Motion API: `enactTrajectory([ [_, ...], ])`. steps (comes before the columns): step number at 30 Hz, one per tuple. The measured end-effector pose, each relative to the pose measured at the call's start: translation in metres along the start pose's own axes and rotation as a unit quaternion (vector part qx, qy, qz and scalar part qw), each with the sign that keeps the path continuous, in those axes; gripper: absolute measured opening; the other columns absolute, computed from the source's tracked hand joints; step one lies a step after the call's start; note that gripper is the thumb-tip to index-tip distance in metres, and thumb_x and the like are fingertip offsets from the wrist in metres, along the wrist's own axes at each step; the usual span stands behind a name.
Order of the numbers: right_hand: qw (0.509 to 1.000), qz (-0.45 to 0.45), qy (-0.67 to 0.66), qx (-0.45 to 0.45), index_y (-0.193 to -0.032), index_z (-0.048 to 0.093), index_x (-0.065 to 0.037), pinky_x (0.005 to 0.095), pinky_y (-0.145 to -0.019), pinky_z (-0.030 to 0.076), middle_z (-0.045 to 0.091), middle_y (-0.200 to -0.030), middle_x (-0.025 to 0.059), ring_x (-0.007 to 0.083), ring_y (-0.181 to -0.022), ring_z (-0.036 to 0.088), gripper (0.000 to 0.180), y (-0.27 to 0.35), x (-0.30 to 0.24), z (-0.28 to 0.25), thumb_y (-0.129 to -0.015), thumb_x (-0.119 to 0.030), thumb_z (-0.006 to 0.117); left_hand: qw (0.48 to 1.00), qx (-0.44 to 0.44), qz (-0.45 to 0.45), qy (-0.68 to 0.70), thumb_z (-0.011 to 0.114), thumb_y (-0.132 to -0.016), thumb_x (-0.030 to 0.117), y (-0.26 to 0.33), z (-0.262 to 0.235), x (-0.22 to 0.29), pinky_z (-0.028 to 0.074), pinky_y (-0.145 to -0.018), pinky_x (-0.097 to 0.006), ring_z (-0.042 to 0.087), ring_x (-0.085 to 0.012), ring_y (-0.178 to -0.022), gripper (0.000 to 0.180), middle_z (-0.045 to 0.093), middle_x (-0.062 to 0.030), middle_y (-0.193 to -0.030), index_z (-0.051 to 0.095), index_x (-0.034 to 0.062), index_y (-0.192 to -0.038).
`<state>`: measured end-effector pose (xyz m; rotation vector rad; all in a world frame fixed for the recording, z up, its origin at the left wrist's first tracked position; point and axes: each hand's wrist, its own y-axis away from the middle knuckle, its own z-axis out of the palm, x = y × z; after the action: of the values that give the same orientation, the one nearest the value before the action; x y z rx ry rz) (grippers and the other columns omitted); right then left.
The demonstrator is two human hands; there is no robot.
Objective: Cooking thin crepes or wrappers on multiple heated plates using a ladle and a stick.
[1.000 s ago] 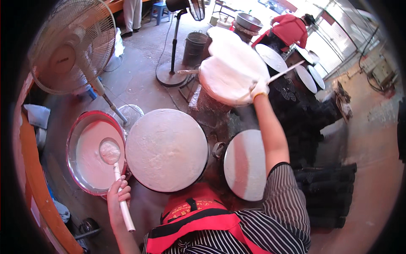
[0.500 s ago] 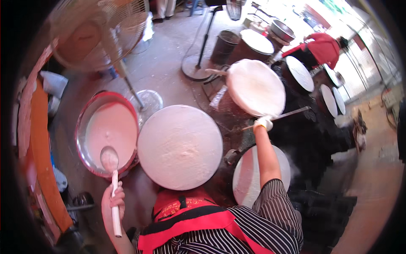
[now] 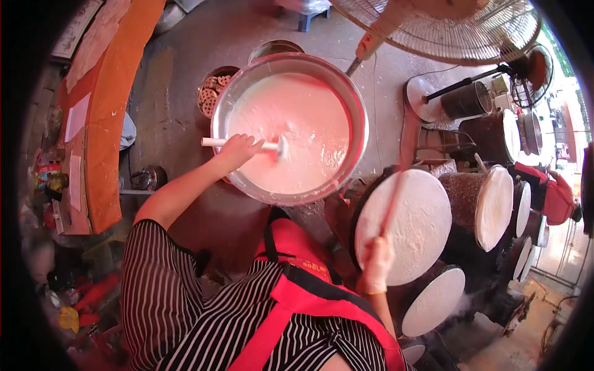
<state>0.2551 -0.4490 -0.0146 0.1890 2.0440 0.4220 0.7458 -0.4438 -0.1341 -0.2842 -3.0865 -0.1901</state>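
My left hand point(image 3: 238, 151) is closed around the white handle of a ladle point(image 3: 282, 148), whose bowl dips into pale, thick batter point(image 3: 303, 111). The batter fills a wide metal basin point(image 3: 362, 133) ahead of me. My right hand point(image 3: 376, 266), in a whitish glove, grips a long thin stick point(image 3: 396, 201), smeared by motion and pointing away from me. This hand is at the near edge of a round, white-topped drum point(image 3: 411, 216). Whether the stick touches the white surface I cannot tell.
A second white-topped drum point(image 3: 495, 207) stands beyond, another point(image 3: 434, 301) nearer me. A large fan point(image 3: 445, 28) overhangs the far right of the basin. Left of it lies a bowl of holed pieces point(image 3: 213, 89); an orange-edged counter point(image 3: 114, 123) runs at left. A person in red point(image 3: 559, 198) bends at far right.
My view has turned left toward the basin. The ladle has moved from above the basin's near side into the batter. My right hand has drawn back toward my body with the stick.
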Motion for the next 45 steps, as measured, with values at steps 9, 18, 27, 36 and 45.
enactTrajectory([
  [9,0.909,-0.129,0.337,-0.208,-0.155,0.023,-0.02,0.0513,-0.067,0.049,0.063,-0.086,0.0289,0.0437,-0.077,0.064,0.061,-0.106,-0.042,0.213,-0.099,-0.016,0.046,0.189,-0.147,-0.436,0.868,0.043,-0.092,0.007,-0.083,0.088,0.058,0.044,-0.044,-0.029,0.051,-0.0154,-0.052,0.027,0.05,-0.0067,-0.073,0.044,0.0029,-0.119],
  [18,0.934,-0.186,0.24,-0.19,-0.156,0.016,-0.025,0.0521,-0.069,0.05,0.064,-0.09,0.0291,0.047,-0.082,0.064,0.069,-0.01,-0.017,0.101,-0.097,-0.011,0.047,-0.04,0.076,-0.263,0.961,0.04,-0.092,0.005,-0.086,-0.087,0.135,0.033,-0.037,-0.017,0.04,-0.0041,-0.047,0.011,0.042,-0.0001,-0.071,0.045,0.0065,-0.101],
  [27,0.91,-0.341,0.122,-0.204,-0.156,0.019,-0.02,0.0502,-0.076,0.05,0.063,-0.11,0.0283,0.0477,-0.092,0.063,0.068,0.046,-0.049,0.025,-0.096,-0.006,0.047,0.228,0.183,-0.283,0.914,0.045,-0.104,0.031,-0.004,-0.302,0.145,0.032,-0.037,-0.017,0.039,-0.005,-0.049,0.024,0.042,-0.0008,-0.072,0.043,0.0073,-0.1],
  [36,0.866,-0.47,0.171,-0.029,-0.155,0.027,-0.019,0.0416,-0.069,0.051,0.063,-0.085,0.015,0.0332,-0.074,0.066,0.076,0.047,-0.127,0.001,-0.086,0.003,0.052,0.656,0.288,-0.249,0.652,0.052,-0.102,0.036,0.055,-0.467,0.108,0.026,-0.034,-0.016,0.035,-0.0016,-0.046,0.028,0.04,0.0038,-0.067,0.045,0.0102,-0.093],
  [45,0.885,-0.369,0.262,0.11,-0.153,0.031,-0.022,0.048,-0.061,0.05,0.064,-0.085,0.0167,0.0369,-0.068,0.064,0.065,0.094,-0.076,0.055,-0.093,-0.007,0.051,0.457,-0.062,-0.29,0.839,0.047,-0.1,0.014,0.031,-0.282,0.023,0.034,-0.036,-0.017,0.041,-0.0046,-0.046,0.022,0.046,-0.0014,-0.067,0.047,-0.0077,-0.097],
])
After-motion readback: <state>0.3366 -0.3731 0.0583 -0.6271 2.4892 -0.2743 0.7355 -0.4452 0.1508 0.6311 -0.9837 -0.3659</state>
